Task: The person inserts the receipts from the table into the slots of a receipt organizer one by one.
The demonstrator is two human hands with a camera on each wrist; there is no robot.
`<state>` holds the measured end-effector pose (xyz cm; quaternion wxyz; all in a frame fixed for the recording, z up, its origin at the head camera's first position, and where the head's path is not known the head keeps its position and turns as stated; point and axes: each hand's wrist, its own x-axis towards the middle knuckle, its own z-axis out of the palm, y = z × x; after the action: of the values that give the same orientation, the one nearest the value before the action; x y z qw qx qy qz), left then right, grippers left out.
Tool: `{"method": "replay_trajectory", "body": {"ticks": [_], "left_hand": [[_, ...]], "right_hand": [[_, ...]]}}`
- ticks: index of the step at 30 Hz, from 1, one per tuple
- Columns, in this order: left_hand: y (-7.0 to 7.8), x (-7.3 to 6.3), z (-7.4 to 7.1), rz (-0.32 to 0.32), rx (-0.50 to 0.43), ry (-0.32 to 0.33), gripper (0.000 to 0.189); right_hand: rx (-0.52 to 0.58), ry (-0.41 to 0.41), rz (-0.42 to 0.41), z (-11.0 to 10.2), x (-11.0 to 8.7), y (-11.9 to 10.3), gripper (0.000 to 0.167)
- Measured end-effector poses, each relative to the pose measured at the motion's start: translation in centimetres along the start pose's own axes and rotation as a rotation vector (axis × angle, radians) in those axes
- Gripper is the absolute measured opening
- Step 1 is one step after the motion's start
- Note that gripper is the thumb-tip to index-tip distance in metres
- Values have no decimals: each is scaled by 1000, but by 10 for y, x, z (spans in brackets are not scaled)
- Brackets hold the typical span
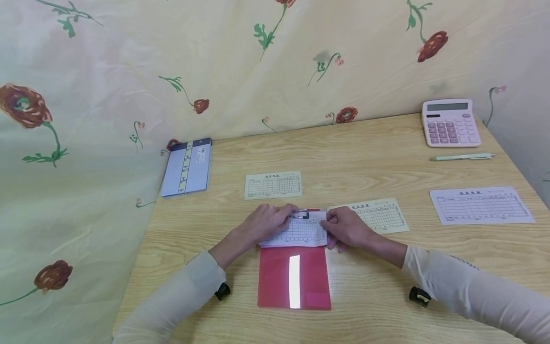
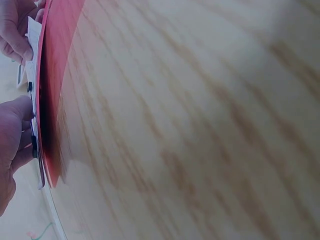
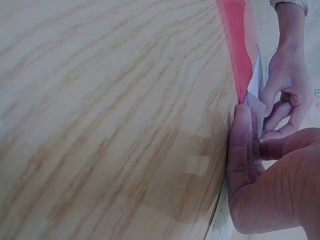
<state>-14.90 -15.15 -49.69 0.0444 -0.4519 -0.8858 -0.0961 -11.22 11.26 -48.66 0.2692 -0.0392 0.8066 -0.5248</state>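
Note:
A red clipboard lies on the table, with a metal clip at its top and a small stack of printed paper slips across its upper part. My left hand holds the clip end, its curled fingers at the clip in the left wrist view. My right hand pinches the slips at their right edge, thumb above and fingers beneath. The right wrist view shows the slip edge bent up between the fingers. Part of the clip is hidden by the left fingers.
Beyond the hands lie a yellowish form and another beside the right hand. A white form, a pen and a pink calculator are at the right. A blue notebook lies at the left, near the flowered cloth.

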Motion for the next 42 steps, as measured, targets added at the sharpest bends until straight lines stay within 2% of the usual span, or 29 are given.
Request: {"method": "replay_trajectory", "body": {"ticks": [10, 17, 21, 24, 31, 36, 42], "left_hand": [[0, -1, 1, -30, -13, -10, 31], [0, -2, 1, -44, -48, 1, 33], [1, -2, 2, -46, -56, 11, 33], [1, -2, 3, -45, -60, 21, 33], [1, -3, 4, -47, -75, 28, 32], [1, -3, 3, -46, -93, 40, 31], [2, -2, 3, -45, -87, 46, 31]], "right_hand": [[-5, -3, -11, 0, 0, 1, 18], [3, -35, -28, -4, -1, 0, 21], [-34, -61, -50, -8, -2, -1, 21], [-82, -35, -43, -14, -3, -5, 23], [-118, 60, -27, -41, -8, -20, 30], [-141, 105, -94, -67, -16, -25, 35], [-193, 138, -162, -99, -26, -19, 45]]}}
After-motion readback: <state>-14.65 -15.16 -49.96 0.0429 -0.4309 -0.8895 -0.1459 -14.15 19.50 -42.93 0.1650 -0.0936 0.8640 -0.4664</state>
